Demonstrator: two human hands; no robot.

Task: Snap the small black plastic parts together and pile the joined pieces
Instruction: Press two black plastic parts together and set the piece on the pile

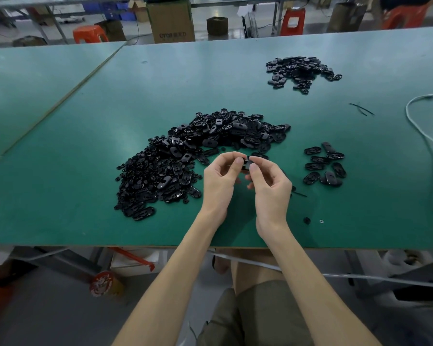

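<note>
Left hand (219, 181) and right hand (268, 186) both pinch one small black part (246, 166) at the fingertips, above the table (85, 151) near the middle of its near edge. Judged light, stiff and slick (hold it by the rims).

Count: one loose heap (198, 156) at centre, too many to count; about ten pieces (324, 163) toward the right edge; one far pile (301, 71) toward the far right corner.

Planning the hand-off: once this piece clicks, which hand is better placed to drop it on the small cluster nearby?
Probably the right hand: both it and the left hand pinch the small black plastic part, but the small cluster of black oval pieces lies just to its right.
</note>
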